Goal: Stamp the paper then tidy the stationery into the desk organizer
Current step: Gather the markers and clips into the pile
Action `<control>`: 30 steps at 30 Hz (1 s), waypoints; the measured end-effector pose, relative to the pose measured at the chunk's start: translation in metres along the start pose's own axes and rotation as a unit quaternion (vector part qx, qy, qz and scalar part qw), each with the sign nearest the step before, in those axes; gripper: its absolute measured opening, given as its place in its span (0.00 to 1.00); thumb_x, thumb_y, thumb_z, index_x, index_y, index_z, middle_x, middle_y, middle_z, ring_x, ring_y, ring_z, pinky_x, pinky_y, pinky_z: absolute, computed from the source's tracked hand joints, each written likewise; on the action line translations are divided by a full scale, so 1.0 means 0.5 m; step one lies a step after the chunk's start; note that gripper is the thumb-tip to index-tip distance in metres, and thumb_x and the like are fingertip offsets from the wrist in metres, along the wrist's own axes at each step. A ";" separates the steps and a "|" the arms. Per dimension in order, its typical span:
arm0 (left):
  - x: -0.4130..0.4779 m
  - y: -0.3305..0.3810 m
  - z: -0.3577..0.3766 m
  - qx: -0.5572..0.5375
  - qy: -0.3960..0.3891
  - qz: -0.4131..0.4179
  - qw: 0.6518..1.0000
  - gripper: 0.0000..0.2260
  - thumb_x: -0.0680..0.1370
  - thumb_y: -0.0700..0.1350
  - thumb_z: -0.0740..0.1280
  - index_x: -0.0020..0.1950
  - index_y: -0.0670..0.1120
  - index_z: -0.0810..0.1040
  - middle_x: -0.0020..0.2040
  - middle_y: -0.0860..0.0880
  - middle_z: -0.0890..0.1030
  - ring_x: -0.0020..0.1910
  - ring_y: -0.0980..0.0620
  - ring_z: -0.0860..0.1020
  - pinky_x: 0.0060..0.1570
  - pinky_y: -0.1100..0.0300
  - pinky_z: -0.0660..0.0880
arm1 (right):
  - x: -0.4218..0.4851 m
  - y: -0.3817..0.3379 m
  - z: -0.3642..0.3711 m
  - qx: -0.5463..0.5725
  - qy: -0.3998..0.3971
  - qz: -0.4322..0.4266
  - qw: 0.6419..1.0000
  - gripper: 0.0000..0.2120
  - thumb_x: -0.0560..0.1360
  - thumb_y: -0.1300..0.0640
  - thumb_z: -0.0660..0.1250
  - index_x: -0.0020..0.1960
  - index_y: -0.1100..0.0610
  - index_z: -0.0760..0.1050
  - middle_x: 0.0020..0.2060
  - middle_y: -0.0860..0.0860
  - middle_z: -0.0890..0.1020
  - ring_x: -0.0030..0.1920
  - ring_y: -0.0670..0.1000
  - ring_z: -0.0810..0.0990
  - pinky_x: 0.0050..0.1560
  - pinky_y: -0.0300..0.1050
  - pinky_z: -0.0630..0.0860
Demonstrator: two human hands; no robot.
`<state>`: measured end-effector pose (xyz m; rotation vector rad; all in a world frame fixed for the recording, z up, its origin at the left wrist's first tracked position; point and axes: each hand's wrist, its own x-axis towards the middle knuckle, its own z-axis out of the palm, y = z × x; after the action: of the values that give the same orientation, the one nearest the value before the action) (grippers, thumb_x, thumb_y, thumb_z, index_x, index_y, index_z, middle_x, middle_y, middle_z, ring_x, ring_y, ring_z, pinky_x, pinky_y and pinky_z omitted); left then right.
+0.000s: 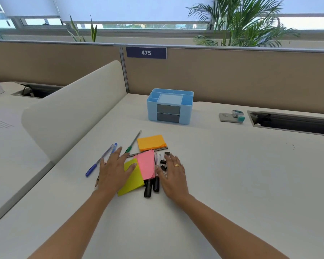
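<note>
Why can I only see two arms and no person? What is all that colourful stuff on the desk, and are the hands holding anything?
The camera sits on the person's head and looks down, so you see what they see: just their own arms reaching forward. There is only this one picture.

The left hand lies flat, partly on a yellow-green notepad. The right hand lies flat beside a pink notepad, over some small black binder clips. Neither hand is gripping anything; both are spread open.

Also on the white desk: an orange notepad, a blue pen, a green-tipped pen, and two black markers.

Farther back stands a blue desk organizer with little drawers. To its right sits a stamp and pad.
</note>
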<state>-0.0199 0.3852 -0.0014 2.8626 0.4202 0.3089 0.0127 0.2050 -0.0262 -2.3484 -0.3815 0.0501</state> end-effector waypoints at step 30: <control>-0.175 0.620 0.159 -0.054 -0.163 0.203 0.964 0.23 0.79 0.56 0.55 0.73 0.51 0.61 0.77 0.53 0.53 0.75 0.56 0.53 0.73 0.53 0.50 | -0.194 0.442 -0.450 -0.185 -0.015 0.103 0.977 0.27 0.79 0.42 0.52 0.74 0.50 0.54 0.76 0.50 0.52 0.76 0.49 0.47 0.75 0.56 0.41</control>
<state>-0.0035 0.0542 -0.0128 2.7961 -0.2413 -0.0753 0.0101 -0.1248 -0.0227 -2.7513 -0.1680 0.1226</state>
